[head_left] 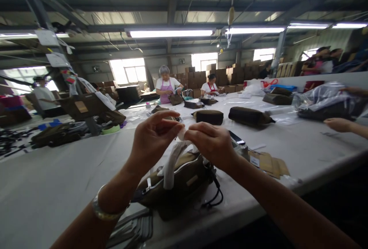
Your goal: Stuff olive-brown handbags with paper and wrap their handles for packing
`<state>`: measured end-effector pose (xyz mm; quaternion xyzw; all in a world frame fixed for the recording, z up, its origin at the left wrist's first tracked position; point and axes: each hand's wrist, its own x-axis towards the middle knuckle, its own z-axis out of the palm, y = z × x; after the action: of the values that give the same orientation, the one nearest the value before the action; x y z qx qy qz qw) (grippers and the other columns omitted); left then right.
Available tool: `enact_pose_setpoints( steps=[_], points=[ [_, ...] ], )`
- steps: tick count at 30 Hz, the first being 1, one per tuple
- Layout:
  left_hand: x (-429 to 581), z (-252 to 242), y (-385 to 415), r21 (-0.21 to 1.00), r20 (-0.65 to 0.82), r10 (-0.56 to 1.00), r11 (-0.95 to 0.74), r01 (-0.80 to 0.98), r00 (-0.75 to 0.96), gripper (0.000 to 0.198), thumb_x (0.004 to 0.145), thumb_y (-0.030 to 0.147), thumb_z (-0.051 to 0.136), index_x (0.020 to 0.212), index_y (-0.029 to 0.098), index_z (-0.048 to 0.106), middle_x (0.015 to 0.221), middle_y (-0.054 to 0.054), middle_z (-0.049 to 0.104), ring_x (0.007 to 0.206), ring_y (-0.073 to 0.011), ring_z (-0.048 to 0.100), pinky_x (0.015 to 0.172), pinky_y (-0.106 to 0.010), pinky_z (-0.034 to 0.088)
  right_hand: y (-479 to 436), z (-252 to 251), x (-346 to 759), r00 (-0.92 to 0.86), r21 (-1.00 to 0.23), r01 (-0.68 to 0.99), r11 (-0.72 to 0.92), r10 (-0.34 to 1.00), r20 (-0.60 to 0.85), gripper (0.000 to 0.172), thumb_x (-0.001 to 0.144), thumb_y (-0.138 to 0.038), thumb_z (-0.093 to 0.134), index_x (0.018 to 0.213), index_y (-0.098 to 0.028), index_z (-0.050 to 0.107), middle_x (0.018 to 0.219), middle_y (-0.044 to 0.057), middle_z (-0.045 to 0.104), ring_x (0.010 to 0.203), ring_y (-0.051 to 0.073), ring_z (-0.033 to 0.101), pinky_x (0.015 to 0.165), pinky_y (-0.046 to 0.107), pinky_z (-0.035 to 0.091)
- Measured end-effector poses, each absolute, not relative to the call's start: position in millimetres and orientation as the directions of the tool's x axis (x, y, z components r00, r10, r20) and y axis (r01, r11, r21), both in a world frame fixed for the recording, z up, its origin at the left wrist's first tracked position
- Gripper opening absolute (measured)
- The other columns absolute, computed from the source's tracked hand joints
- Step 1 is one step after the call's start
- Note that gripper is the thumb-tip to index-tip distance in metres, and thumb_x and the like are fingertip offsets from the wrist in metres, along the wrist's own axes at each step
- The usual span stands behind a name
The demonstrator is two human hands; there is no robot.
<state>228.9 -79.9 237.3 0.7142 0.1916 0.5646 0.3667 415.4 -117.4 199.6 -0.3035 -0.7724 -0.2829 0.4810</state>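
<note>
My left hand [156, 138] and my right hand [211, 141] meet above a dark olive zippered bag [184, 184]. Both pinch a small, whitish, translucent piece [181, 134] between thumb and fingertips; its exact kind is too small to tell. Below the hands, a strip of white wrapping [170, 168] hangs over the bag's zipper. A silver zipper pull [148, 185] shows at the bag's left end, and a black cord [217, 195] loops from its right end onto the table.
Two dark pouches [208, 117] [250, 116] lie beyond my hands. A phone [236, 137] and brown cardboard tags [268, 163] are to the right. Grey straps [132, 228] lie in front. A co-worker's hand [339, 125] reaches in beside a plastic-wrapped bag [330, 103] at right.
</note>
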Motion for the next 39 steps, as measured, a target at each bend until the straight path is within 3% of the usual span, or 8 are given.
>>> enact_pose_setpoints(
  steps=[6,10,14,19,28,32,35,39],
  points=[
    [223,224,-66,0.738,0.675,0.718,-0.656,-0.159,0.173,0.028,0.084,0.036,0.076,0.105,0.019,0.069,0.099,-0.005,0.077,0.091,-0.0183,0.074,0.078,-0.026,0.06,-120,159,426,-0.427,0.166,0.747,0.643,0.275,0.861,0.022,0.1,-0.016,0.052,0.11,-0.019,0.071,0.107,0.006,0.076,0.092,0.017,0.072,0.082,0.027,0.056],
    [221,205,-77,0.684,0.562,0.719,-0.682,0.26,0.409,0.046,0.097,0.054,0.049,0.125,0.021,0.064,0.113,-0.008,0.074,0.104,-0.0233,0.07,0.084,-0.032,0.056,-128,127,438,-0.209,-0.132,0.696,0.706,0.375,0.903,0.029,0.097,-0.012,0.055,0.12,-0.023,0.068,0.114,0.006,0.074,0.1,0.016,0.071,0.086,0.026,0.058],
    [222,199,-84,0.562,0.357,0.721,-0.674,0.48,0.594,0.047,0.094,0.057,0.055,0.121,0.021,0.067,0.073,0.0,0.074,0.063,-0.0179,0.069,0.06,-0.025,0.051,-135,101,460,0.142,-0.471,0.638,0.609,0.509,0.849,0.019,0.096,-0.018,0.06,0.108,-0.023,0.073,0.103,0.004,0.073,0.067,0.01,0.069,0.067,0.023,0.058],
    [224,196,-66,0.183,0.692,0.568,-0.736,0.652,0.446,0.038,0.095,0.049,0.057,0.115,0.02,0.071,0.096,-0.006,0.079,0.078,-0.0228,0.074,0.065,-0.026,0.048,-140,69,503,0.441,-0.717,0.632,0.293,0.624,0.645,0.023,0.095,-0.037,0.061,0.103,-0.02,0.075,0.092,0.004,0.075,0.06,0.013,0.068,0.061,0.025,0.056],
    [235,154,-37,0.096,0.827,0.429,-0.744,0.661,0.363,0.042,0.099,0.033,0.054,0.14,0.023,0.054,0.126,-0.01,0.071,0.109,-0.0279,0.069,0.084,-0.032,0.052,-124,3,518,0.289,-0.633,0.772,0.046,0.863,0.415,0.017,0.089,-0.022,0.063,0.096,-0.018,0.078,0.096,0.008,0.078,0.087,0.023,0.073,0.084,0.033,0.056],
    [205,127,-39,-0.243,0.913,0.04,-0.744,0.623,0.405,0.073,0.083,0.013,0.073,0.149,0.029,0.046,0.154,-0.009,0.048,0.136,-0.0327,0.05,0.111,-0.046,0.044,-117,-5,525,0.267,-0.574,0.819,-0.012,0.893,0.362,0.018,0.089,-0.017,0.062,0.096,-0.018,0.078,0.098,0.01,0.076,0.091,0.023,0.072,0.085,0.033,0.054],
    [176,102,-51,-0.523,0.792,-0.173,-0.686,0.505,0.586,0.066,0.072,0.006,0.082,0.128,0.036,0.065,0.138,0.001,0.064,0.125,-0.0266,0.062,0.116,-0.043,0.042,-128,-4,534,0.232,-0.542,0.84,-0.01,0.911,0.342,0.017,0.092,-0.021,0.062,0.1,-0.019,0.077,0.098,0.008,0.075,0.089,0.021,0.071,0.082,0.03,0.053],
    [157,83,-67,-0.523,0.673,-0.053,-0.739,0.424,0.738,0.048,0.082,0.001,0.071,0.117,0.035,0.072,0.115,0.004,0.077,0.102,-0.0196,0.074,0.126,-0.039,0.024,-145,-6,538,0.142,-0.483,0.875,0.029,0.938,0.315,0.02,0.088,-0.022,0.069,0.106,-0.025,0.076,0.106,0.005,0.073,0.098,0.02,0.069,0.086,0.029,0.053]
  ],
)
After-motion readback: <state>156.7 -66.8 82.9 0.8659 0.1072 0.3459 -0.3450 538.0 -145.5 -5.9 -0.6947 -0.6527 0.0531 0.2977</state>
